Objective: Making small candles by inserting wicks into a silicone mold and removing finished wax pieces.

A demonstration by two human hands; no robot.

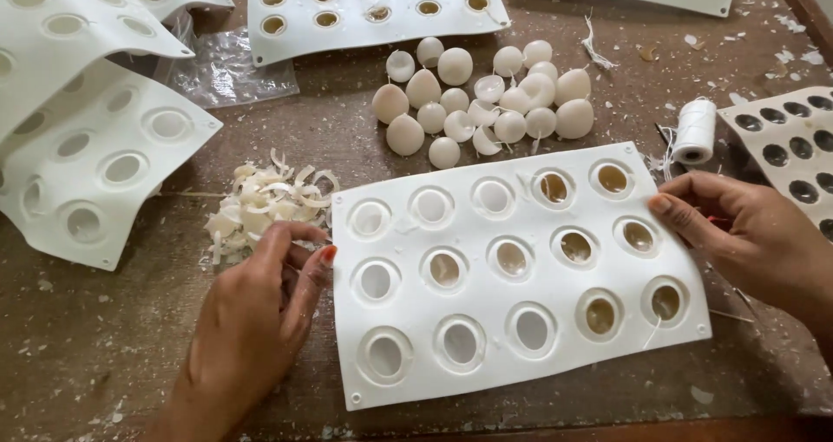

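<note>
- Brown, wax-flecked surface (347, 138) carries white moulds, a spool of string (695, 130) and a crumpled plastic bag (227, 69).
- White mould (486, 225) with round holes lies flat in the middle, between both hands; some holes on its right side hold tan wax.
- Left hand (252, 320) sits at the mould's left edge, fingers (319, 264) curled together, just beside a heap of wax shavings (260, 203).
- Right hand (746, 234) touches the mould's right edge, fingers loosely bent, pinching nothing I can see.
- Egg-shaped wax pieces (486, 99) lie clustered behind the mould.

White silicone mould (521, 338), cream wax eggs (486, 95), pale shavings (260, 203), white thread spool (694, 130), brown table (87, 355).
</note>
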